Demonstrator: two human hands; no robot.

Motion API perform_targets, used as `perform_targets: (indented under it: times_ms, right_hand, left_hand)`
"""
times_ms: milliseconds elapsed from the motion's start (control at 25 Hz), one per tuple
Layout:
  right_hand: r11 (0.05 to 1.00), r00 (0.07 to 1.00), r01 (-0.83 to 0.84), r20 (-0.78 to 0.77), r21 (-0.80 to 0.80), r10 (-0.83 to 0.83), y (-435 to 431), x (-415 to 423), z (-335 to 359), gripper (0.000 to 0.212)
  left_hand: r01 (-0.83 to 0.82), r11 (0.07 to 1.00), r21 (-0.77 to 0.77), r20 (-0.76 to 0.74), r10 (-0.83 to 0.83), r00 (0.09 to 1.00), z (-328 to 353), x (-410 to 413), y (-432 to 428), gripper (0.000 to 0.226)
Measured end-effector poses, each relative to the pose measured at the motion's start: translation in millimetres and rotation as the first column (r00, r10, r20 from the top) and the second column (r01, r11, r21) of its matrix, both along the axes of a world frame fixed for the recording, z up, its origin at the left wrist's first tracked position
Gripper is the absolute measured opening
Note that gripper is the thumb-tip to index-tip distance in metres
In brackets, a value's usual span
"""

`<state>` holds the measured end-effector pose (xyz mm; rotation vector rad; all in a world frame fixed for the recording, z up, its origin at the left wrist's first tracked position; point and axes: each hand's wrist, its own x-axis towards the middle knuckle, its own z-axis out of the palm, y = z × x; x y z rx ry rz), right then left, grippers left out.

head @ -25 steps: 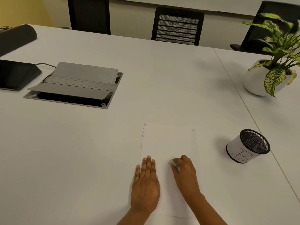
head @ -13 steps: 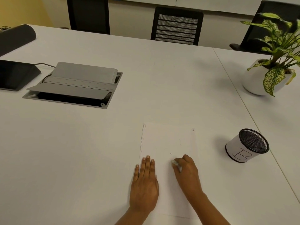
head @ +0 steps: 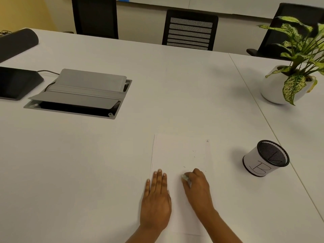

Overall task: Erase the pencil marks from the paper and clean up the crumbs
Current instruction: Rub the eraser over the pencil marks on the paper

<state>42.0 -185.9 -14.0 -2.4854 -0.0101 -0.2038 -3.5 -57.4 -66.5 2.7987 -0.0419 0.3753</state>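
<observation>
A white sheet of paper (head: 180, 172) lies on the white bench (head: 105, 163), and everything else is placed from it. The left hand (head: 156, 200) lies flat, palm down, on the paper's left edge, its grip released with the fingers stretched out together. The right hand (head: 197, 188) rests on the paper's lower middle, its grip pinching a small pale eraser (head: 184, 176) whose tip touches the sheet. A few tiny dark specks (head: 193, 154) dot the paper beyond the eraser. Right of the paper, well apart, stands a mesh pen cup (head: 265, 158) wrapped in a white label. Far beyond the paper's right side sits a potted plant (head: 284, 85); beyond its left, a grey cable hatch (head: 78, 95).
</observation>
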Motion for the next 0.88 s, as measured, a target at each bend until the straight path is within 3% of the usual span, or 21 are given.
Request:
perform_targets:
  times_ms: [120, 360, 640, 880]
  right_hand:
    - [0.999, 0.999, 0.046, 0.021, 0.027, -0.046, 11, -6, 1, 0.003]
    - [0.993, 0.993, -0.116, 0.018, -0.001, 0.116, 30, -10, -5, 0.009]
    - [0.996, 0.996, 0.087, 0.001, 0.011, -0.087, -3, 7, 4, 0.008]
    - [0.988, 0.988, -0.152, 0.020, -0.021, 0.153, 0, -36, -3, 0.009]
  left_hand:
    - [0.000, 1.000, -0.003, 0.019, 0.000, 1.000, 0, 2, -1, 0.052]
    - [0.017, 1.000, 0.011, 0.051, -0.017, 0.999, -4, 3, -1, 0.052]
    - [-0.003, 1.000, -0.014, 0.032, 0.003, 0.999, -2, 2, -2, 0.051]
    - [0.013, 1.000, -0.012, 0.052, -0.013, 0.999, -3, 2, -1, 0.051]
